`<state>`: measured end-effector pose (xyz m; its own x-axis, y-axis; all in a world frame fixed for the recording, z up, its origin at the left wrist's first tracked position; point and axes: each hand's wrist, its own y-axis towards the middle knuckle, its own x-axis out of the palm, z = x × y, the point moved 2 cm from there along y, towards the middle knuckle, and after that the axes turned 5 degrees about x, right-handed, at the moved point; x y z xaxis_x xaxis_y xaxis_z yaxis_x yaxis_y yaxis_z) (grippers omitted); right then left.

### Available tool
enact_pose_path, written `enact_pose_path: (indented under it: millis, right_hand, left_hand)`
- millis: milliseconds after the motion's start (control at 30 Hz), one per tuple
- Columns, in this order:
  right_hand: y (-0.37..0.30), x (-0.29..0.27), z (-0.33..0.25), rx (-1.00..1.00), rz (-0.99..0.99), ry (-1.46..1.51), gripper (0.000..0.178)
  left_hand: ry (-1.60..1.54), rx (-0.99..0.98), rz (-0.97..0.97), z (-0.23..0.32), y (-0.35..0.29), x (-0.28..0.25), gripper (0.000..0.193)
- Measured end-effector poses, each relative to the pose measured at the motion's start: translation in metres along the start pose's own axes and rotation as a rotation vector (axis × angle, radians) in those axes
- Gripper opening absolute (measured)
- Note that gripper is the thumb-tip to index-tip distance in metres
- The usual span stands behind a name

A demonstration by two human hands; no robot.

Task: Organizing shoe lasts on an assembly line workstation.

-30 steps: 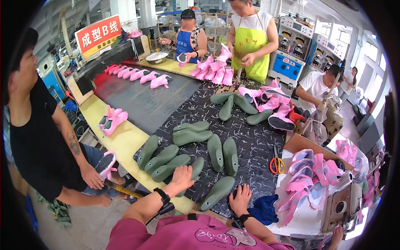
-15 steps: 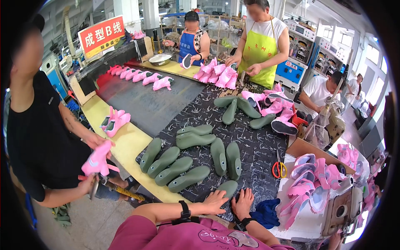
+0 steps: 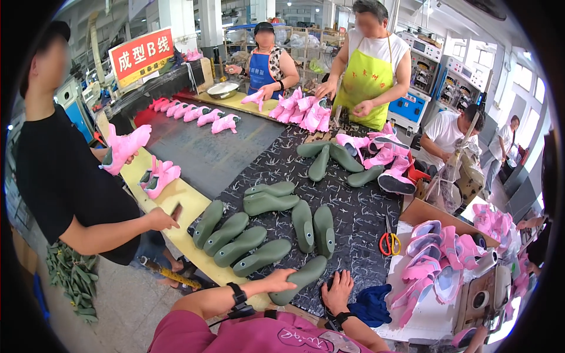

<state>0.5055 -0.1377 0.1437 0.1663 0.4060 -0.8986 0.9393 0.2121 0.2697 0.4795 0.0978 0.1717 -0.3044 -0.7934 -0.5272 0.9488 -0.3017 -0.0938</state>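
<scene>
My right hand lies palm-down on the black mat, fingers slightly spread. My left hand touches the nearest green shoe form there; cannot tell if closed. Judged step: picking up. Next needs firm grip, clearing the other forms beyond.

**Lane Open at Half Past Twelve, Crowding on Both Flanks**

Clocking from the right grip, there's room! A bare strip of dark tabletop runs toward half past twelve, stopping at a lone green last beside the pink shoe pile. Scissors guard half past one, pink uppers crowd half past two, blue cloth bunches near half past three. Leftward, jammed: left grip and held last block half past nine, four lasts pack ten, two more wall eleven.
</scene>
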Motion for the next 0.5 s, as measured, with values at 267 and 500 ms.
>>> enact_pose_path:
  millis: [267, 500]
  right_hand:
    - [-0.003, 0.002, -0.001, 0.004, 0.016, -0.008, 0.056]
    - [-0.009, 0.0, 0.002, 0.006, -0.032, 0.014, 0.056]
  left_hand:
    - [0.19, -0.152, -0.038, 0.006, -0.017, -0.021, 0.053]
    - [0.494, -0.122, 0.01, 0.041, -0.008, 0.039, 0.051]
